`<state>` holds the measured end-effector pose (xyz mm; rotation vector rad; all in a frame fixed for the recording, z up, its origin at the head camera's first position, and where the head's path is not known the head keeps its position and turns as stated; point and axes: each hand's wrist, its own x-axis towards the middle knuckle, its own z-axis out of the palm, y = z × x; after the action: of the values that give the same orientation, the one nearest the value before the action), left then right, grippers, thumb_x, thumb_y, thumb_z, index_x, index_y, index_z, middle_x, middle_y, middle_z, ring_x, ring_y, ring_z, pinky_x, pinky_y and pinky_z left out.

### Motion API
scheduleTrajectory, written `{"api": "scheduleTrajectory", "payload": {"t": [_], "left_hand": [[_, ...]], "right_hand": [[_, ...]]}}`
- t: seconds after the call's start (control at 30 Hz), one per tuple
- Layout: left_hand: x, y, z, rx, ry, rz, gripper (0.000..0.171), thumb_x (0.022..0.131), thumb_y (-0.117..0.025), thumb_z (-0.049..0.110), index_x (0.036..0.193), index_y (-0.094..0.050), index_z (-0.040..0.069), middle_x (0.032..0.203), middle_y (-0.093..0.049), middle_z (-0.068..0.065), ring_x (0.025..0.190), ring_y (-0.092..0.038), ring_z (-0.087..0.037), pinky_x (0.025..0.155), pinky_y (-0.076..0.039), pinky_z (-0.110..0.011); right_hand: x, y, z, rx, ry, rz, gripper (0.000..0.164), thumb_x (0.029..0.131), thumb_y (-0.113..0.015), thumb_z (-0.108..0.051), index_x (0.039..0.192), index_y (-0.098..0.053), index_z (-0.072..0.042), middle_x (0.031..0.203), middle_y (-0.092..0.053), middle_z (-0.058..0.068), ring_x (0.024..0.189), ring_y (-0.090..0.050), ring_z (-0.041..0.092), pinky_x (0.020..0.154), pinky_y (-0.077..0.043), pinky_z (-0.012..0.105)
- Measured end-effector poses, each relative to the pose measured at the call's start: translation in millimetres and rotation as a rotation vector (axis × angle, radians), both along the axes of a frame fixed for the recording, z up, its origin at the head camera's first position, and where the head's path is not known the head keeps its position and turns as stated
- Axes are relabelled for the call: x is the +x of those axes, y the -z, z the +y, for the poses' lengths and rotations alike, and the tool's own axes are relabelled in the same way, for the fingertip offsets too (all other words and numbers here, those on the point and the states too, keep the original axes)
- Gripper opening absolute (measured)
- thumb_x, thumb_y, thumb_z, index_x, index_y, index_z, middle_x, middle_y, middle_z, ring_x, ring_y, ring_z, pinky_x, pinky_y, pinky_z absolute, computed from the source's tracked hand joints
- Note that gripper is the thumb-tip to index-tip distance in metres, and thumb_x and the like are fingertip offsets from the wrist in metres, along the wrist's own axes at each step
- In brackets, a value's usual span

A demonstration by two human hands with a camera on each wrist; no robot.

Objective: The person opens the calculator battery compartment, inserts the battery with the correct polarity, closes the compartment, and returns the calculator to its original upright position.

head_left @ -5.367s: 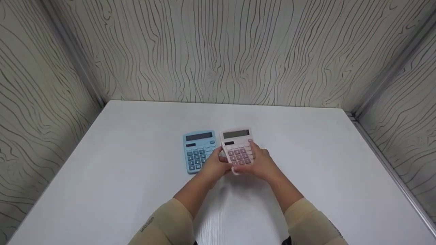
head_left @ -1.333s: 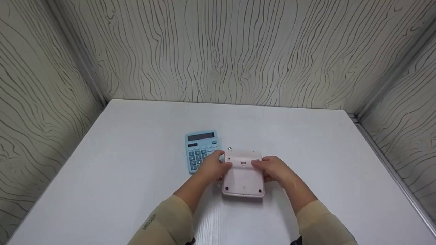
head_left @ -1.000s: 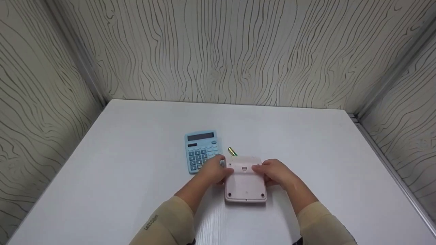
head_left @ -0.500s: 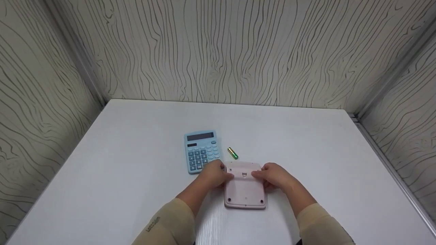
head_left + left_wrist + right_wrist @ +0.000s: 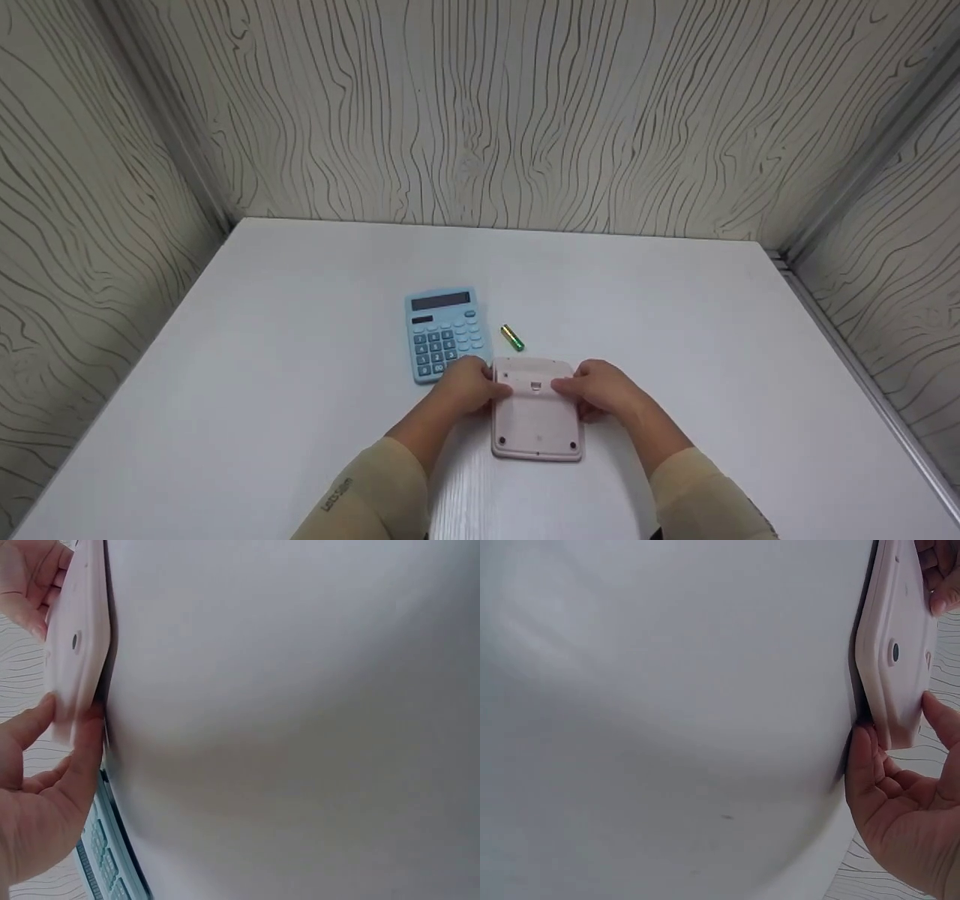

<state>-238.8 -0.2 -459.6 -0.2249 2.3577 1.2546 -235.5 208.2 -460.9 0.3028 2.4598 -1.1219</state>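
Observation:
A pink calculator (image 5: 537,420) lies back side up in the head view, its keys hidden underneath. My left hand (image 5: 466,386) grips its left edge, thumb on the back and fingers curled under. On the opposite edge my right hand (image 5: 607,390) pinches it the same way, the thumb beside the small battery-cover latch. Both wrist views show fingertips between the pink calculator (image 5: 904,652) and the table. Just beyond its far edge lies a green and gold battery (image 5: 513,337). A blue calculator (image 5: 442,330) rests face up beside my left hand, which covers its lower right corner.
The white table (image 5: 300,322) reaches back to a wall (image 5: 465,112) with a wood-grain pattern. Similar panels (image 5: 75,225) stand at the left and right.
The pink calculator was face up beside the blue one, then turned over. Both hands have drawn it nearer, uncovering the battery; in the last half second it barely shifts.

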Motion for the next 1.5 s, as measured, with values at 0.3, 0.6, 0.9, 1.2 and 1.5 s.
{"api": "scheduleTrajectory", "payload": {"t": [0.3, 0.6, 0.9, 1.2, 1.5], "left_hand": [[0.7, 1.3, -4.1, 0.002, 0.018, -0.013, 0.021, 0.076, -0.073, 0.028, 0.078, -0.062, 0.010, 0.070, -0.063, -0.005, 0.063, -0.060, -0.017, 0.058, -0.047, -0.027], [-2.4, 5.2, -4.0, 0.010, 0.010, -0.055, 0.023, 0.075, -0.074, 0.030, 0.079, -0.063, 0.011, 0.069, -0.064, -0.004, 0.062, -0.061, -0.017, 0.058, -0.047, -0.027], [-5.6, 5.4, -1.2, -0.004, 0.002, -0.083, 0.025, 0.074, -0.075, 0.031, 0.084, -0.064, 0.010, 0.070, -0.065, -0.004, 0.062, -0.061, -0.017, 0.057, -0.047, -0.027], [-3.7, 0.9, 1.1, 0.004, -0.005, -0.097, 0.026, 0.073, -0.075, 0.031, 0.085, -0.064, 0.010, 0.072, -0.064, -0.005, 0.063, -0.060, -0.018, 0.057, -0.046, -0.028], [-2.7, 2.1, -3.4, 0.008, 0.003, -0.077, 0.025, 0.075, -0.074, 0.031, 0.084, -0.063, 0.011, 0.071, -0.064, -0.005, 0.063, -0.061, -0.018, 0.057, -0.047, -0.028]], "right_hand": [[-3.1, -4.6, -2.7, 0.198, -0.057, 0.089, 0.051, 0.075, -0.070, -0.045, 0.102, -0.057, -0.004, 0.088, -0.059, 0.006, 0.077, -0.055, 0.019, 0.067, -0.047, 0.033], [-1.4, -7.8, -15.1, 0.266, -0.165, 0.277, 0.044, 0.079, -0.071, -0.025, 0.118, -0.058, -0.009, 0.118, -0.058, 0.009, 0.111, -0.052, 0.028, 0.095, -0.039, 0.045], [7.2, -10.4, -33.5, 0.364, -0.299, 0.361, 0.029, 0.084, -0.066, -0.022, 0.111, -0.066, -0.013, 0.111, -0.063, 0.004, 0.111, -0.054, 0.027, 0.095, -0.040, 0.043], [7.6, -13.5, -37.5, 0.454, -0.335, 0.364, 0.030, 0.083, -0.067, -0.026, 0.109, -0.067, -0.011, 0.107, -0.065, 0.006, 0.108, -0.056, 0.026, 0.093, -0.041, 0.042], [6.8, -10.2, -39.6, 0.588, -0.501, 0.442, 0.026, 0.088, -0.060, -0.026, 0.108, -0.066, -0.011, 0.101, -0.066, 0.007, 0.101, -0.060, 0.025, 0.088, -0.045, 0.040]]}}
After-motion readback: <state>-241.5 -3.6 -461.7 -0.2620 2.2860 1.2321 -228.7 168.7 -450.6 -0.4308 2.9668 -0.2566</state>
